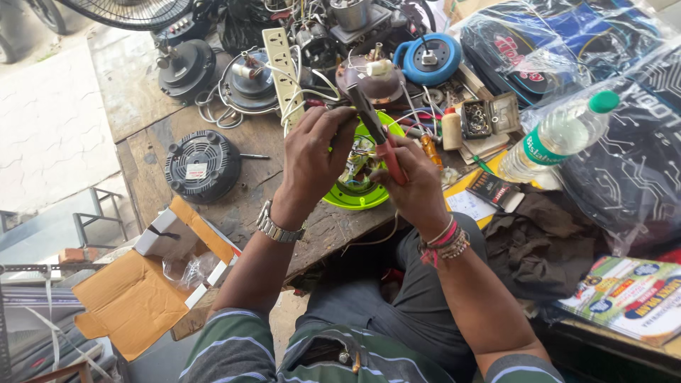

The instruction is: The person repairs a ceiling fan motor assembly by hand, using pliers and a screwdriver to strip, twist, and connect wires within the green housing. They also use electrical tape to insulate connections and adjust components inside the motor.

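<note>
1. Left hand (312,152), centre of frame, has its fingers curled closed around the upper rim of the lime-green round plastic motor housing (355,190) and thin wires there; exactly which wire the fingertips pinch cannot be told.
2. Right hand (415,184), just right of centre, is wrapped shut around the red handles of the red-handled metal pliers (376,135); the dark nose points up-left, reaching the left fingertips.
3. The green housing sits at the near edge of the worn wooden workbench (177,113), between both hands, its copper winding partly showing.
4. Judgement: the step in hand is gripping or trimming a lead at the housing. To do it well, the left hand should hold the housing steady, and the pliers nose should bite only the 1 wire, clear of the winding.
5. Nearby: black ribbed round motor casing (202,165) at left; clear plastic water bottle with green cap (557,135) at right; cream power strip (284,71) above.
</note>
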